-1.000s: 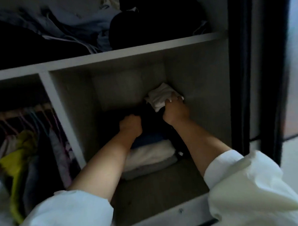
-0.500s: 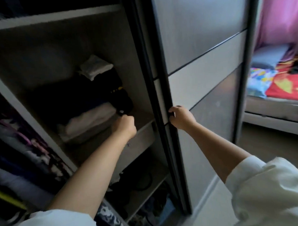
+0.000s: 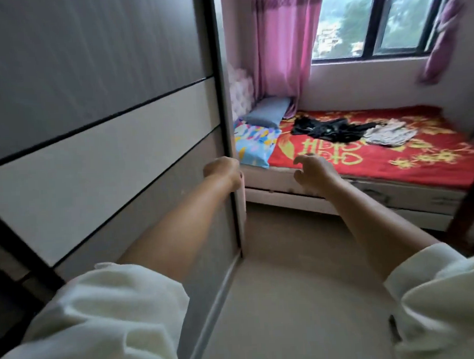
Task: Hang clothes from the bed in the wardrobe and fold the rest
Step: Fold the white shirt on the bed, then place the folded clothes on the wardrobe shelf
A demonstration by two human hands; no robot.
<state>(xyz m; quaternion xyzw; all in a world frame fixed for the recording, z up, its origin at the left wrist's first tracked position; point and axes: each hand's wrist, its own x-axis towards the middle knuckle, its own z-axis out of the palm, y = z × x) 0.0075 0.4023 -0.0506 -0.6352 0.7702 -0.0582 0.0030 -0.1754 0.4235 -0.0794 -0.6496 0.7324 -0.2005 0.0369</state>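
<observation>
1. The person is standing at the wardrobe door (image 3: pixel 98 147), a sliding panel of grey and pale bands that is filling the left of the view, with both bare forearms reaching forward out of rolled-up cream sleeves (image 3: pixel 108 315).
2. The left hand (image 3: pixel 223 170) is curling round the right-hand edge of the door, its fingers wrapping the dark frame strip and gripping it.
3. The right hand (image 3: pixel 313 169) is hovering free in the air just beside the left one, fingers loosely bent like a relaxed claw and holding nothing.
4. Past the hands, the bed (image 3: pixel 366 184) is lying along the far wall under a red cover with yellow patterning.
5. A black garment (image 3: pixel 328 130) is sprawling unfolded near the middle of the cover.
6. A pale, crumpled garment (image 3: pixel 390 134) is lying just to its right, touching or nearly touching it; I cannot tell which.
7. A grey-blue pillow (image 3: pixel 268 114) is sitting at the head of the bed, and a bright multicoloured pillow (image 3: pixel 253 144) is resting just in front of it by the door's edge.
8. A pink curtain (image 3: pixel 281 41) is hanging beside the window (image 3: pixel 391 18), and daylight is showing greenery outside.
9. A dark chair (image 3: pixel 473 209) is poking in at the right edge, near the bed frame.
</observation>
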